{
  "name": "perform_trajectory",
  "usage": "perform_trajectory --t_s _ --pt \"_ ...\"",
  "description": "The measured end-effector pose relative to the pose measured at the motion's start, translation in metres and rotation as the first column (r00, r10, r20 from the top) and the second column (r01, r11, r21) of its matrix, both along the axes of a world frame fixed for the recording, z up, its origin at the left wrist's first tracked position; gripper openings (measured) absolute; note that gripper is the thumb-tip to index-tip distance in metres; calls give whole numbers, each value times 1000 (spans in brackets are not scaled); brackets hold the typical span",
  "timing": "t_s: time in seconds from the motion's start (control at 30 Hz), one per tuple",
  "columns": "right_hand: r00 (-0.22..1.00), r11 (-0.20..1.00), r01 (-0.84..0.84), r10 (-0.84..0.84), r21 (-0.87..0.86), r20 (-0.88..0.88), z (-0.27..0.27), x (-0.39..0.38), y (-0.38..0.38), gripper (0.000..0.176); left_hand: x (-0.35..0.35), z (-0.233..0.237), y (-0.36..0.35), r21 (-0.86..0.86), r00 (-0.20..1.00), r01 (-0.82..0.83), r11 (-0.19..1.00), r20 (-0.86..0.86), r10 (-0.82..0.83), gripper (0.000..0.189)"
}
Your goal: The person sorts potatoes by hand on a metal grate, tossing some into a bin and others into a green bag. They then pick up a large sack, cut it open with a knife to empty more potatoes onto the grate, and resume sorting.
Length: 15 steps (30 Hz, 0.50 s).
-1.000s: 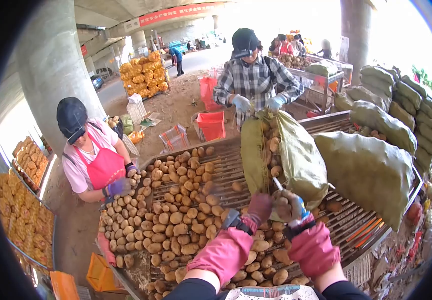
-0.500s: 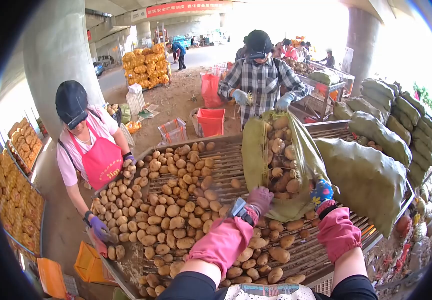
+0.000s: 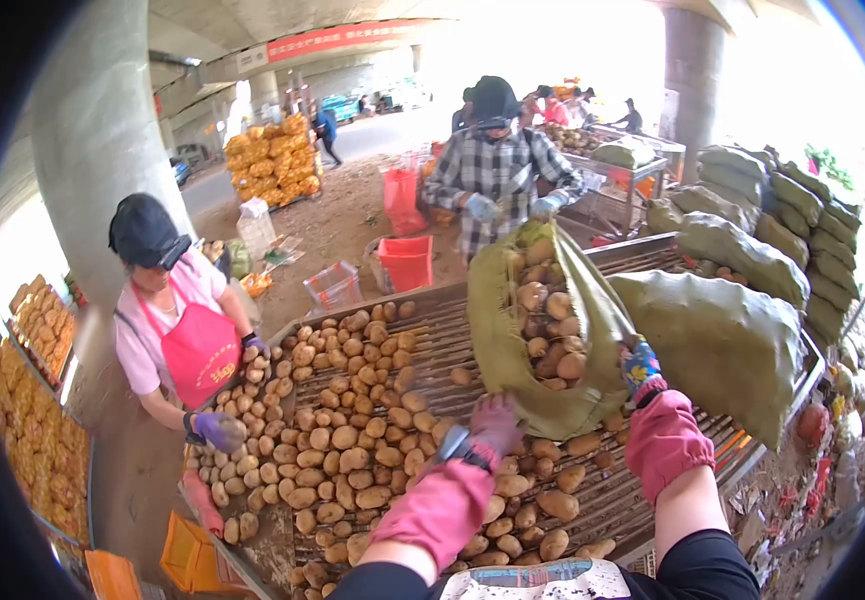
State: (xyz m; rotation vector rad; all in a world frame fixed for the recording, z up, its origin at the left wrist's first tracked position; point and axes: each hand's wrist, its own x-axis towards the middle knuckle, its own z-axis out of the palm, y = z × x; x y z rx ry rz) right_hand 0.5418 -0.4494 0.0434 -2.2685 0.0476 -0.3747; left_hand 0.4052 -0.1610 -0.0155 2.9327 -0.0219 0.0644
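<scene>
A green woven sack (image 3: 502,350) lies on the slatted sorting table with its mouth gaping, and brown potatoes (image 3: 550,310) show inside. My right hand (image 3: 640,366), in a blue patterned glove, is closed on the right edge of the sack's mouth. At the sack's lower left corner, my left hand (image 3: 495,424) wears a mauve glove and a wrist strap; its fingers are closed on the cloth, though the tips are partly hidden. Loose potatoes (image 3: 352,460) cover the slats to the left and below my hands.
A second full green sack (image 3: 707,340) rests on the table's right side, with stacked sacks (image 3: 802,215) behind. A co-worker in a pink apron (image 3: 202,360) handles potatoes at the left edge. Another in a checked shirt (image 3: 497,180) stands beyond the table. A red bin (image 3: 405,262) is behind it.
My left hand has moved down and left along the sack's lower edge, and cloth now covers more of the lower opening. The pink-aproned co-worker's hand has risen. The view has shifted slightly.
</scene>
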Motion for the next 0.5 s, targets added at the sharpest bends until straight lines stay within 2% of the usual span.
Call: perform_trajectory --t_s 0.03,0.07,0.1,0.13,0.2,0.27,0.3,0.37,0.4,0.43,0.5 --pt "959 993 7 27 -117 282 -37 24 -12 22 -20 2 2 -77 1000 16 997 6 -16 69" --pt "994 925 -100 73 366 86 -30 6 -2 20 -46 5 9 -148 999 39 988 9 -38 73" --pt "992 897 -122 122 424 28 -18 -27 0 22 -72 1 15 -196 999 40 980 36 -34 74" --pt "987 840 -159 153 519 54 -13 -59 1 22 -99 -3 22 -246 998 39 969 58 -25 75" --pt "915 596 -402 298 695 273 -81 -69 -40 26 -152 -7 32 -364 997 46 930 72 -21 69" --pt "998 853 -49 60 519 -6 -54 -126 -75 31 -201 -48 43 -394 998 19 919 66 7 62" --pt "988 916 132 -90 380 -127 -44 -154 -88 33 -221 -55 39 -417 997 15 909 70 16 61" --pt "978 904 206 -194 375 -70 -81 -165 -159 44 -255 -55 29 -463 996 4 887 83 39 58" --pt "930 797 367 -299 481 -214 -53 -190 -165 43 -263 -55 20 -500 997 4 866 67 34 57" --pt "912 798 407 -328 445 -245 -44 -204 -184 41 -270 -55 6 -538 998 2 843 52 31 55" --pt "942 839 334 -293 429 -160 -40 -222 -228 38 -276 -59 -22 -582 997 67 811 74 -30 53"
